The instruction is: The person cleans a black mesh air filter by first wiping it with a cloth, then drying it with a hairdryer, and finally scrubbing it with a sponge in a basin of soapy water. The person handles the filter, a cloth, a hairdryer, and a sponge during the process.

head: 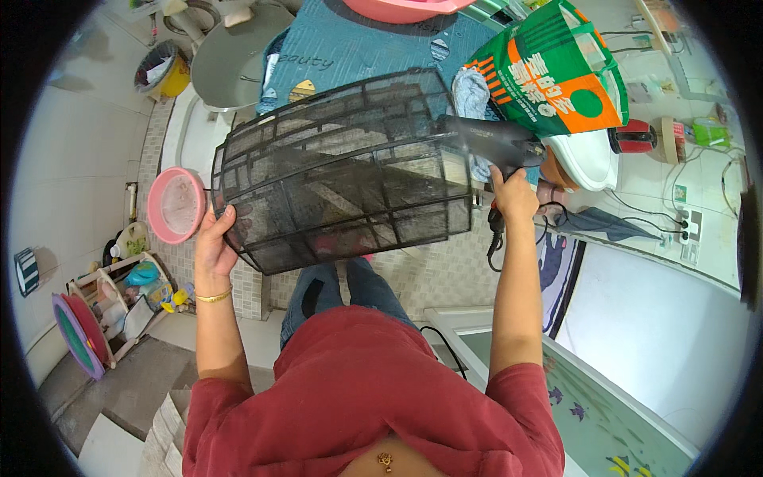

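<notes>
My left hand (216,243) grips the left end of a pair of black mesh air-conditioner filters (346,179), which overlap and are held up in front of me. Their frames are gridded, and the floor shows through the mesh. In my right hand (514,195) is a black hair dryer (495,140), held by its handle. Its nozzle points left, at the right edge of the filters. A cord hangs from the bottom of the handle. Behind the dryer lies a light blue-grey cloth (471,92).
A teal patterned cover (351,47) lies beyond the filters, bearing a pink basin (405,9) and a green shopping bag (554,77). To the left are a pink bowl (153,206), a grey tub (223,68) and a bottle rack (128,298). Cords run to a wall socket (690,225).
</notes>
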Tool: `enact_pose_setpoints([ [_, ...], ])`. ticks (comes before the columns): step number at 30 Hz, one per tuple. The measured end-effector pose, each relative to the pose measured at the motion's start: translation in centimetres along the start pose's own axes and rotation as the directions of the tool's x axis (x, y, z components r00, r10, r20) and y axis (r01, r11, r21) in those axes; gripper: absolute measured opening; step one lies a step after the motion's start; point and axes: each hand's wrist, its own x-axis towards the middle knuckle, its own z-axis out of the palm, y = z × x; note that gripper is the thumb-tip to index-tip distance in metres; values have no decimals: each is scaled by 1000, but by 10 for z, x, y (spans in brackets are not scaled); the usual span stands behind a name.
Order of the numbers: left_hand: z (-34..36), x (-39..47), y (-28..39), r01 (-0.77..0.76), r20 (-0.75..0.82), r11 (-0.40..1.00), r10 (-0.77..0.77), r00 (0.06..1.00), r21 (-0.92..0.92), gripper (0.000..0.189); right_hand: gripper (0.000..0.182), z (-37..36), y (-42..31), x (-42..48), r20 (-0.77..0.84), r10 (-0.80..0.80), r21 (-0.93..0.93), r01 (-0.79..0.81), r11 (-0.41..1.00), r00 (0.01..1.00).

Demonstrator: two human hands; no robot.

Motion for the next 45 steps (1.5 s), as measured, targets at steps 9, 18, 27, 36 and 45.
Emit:
enact_pose_setpoints([
  [9, 47, -33, 23, -34, 88, 999, 37, 995, -35, 35, 62, -17, 36, -23, -216, -74, 186, 116, 976, 974],
  [18, 82, -58, 36, -159, 180, 987, 151, 972, 30, 34, 51, -127, 23, -127, -251, -492, 965, 255, -62, 833],
  [27, 102, -68, 37, -275, 237, 957, 246, 940, 97, 35, 28, -155, 30, -182, -348, -299, 937, 327, -119, 888],
  [36, 104, -66, 38, -298, 235, 945, 262, 936, 134, 28, 27, -156, 36, -195, -442, -195, 895, 417, -157, 875],
  [45, 104, -30, 39, -321, 76, 933, 313, 947, 161, 19, 37, -141, 67, -176, -741, -197, 626, 553, -550, 642],
])
